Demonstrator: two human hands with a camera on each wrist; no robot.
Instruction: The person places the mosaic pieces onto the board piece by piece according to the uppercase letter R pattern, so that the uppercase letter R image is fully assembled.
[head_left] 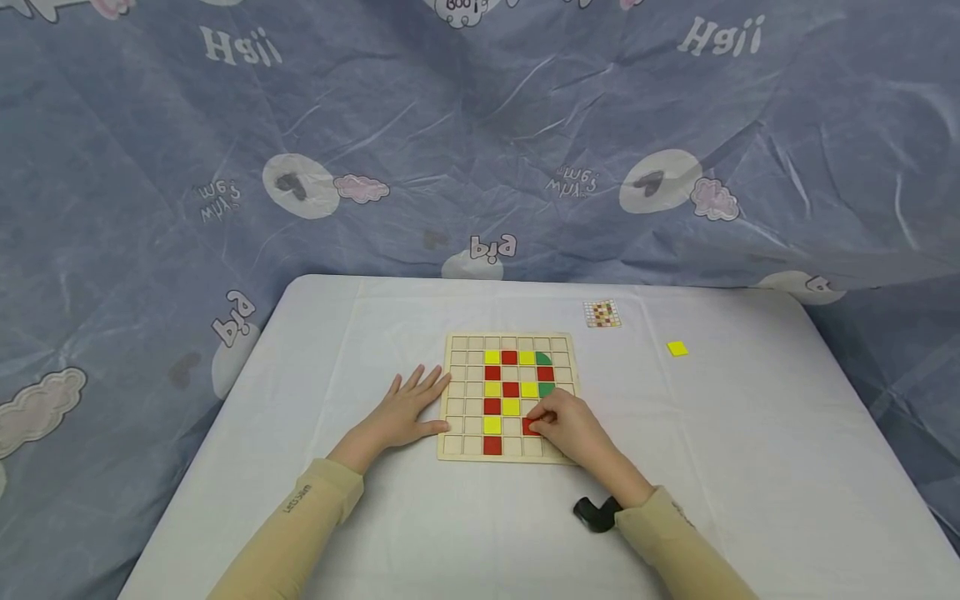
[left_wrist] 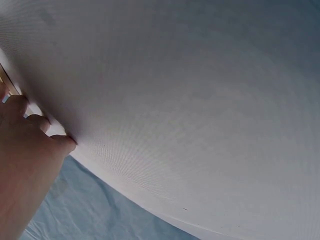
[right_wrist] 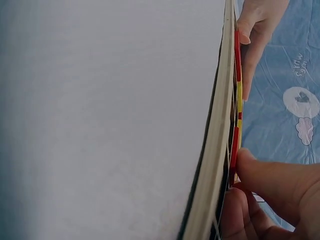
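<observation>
A square wooden grid board (head_left: 457,408) lies on the table, with red, yellow and green tiles set in several of its cells. My left hand (head_left: 401,414) lies flat beside it, fingers spread, thumb and fingertips at the board's left edge. In the lower right part of the grid, my right hand (head_left: 573,427) pinches a red square tile (head_left: 528,427) over a cell. The right wrist view shows the thumb (right_wrist: 265,172) against that tile's face, at the board's surface. Above this hand sits a green tile (head_left: 546,389), partly rounded.
A small pattern card (head_left: 602,313) lies behind the board to the right. Farther right is a loose yellow square tile (head_left: 677,348). A black curved object (head_left: 595,514) rests by the right sleeve. White cloth covers the table (head_left: 465,533); a blue printed curtain (head_left: 480,125) hangs behind.
</observation>
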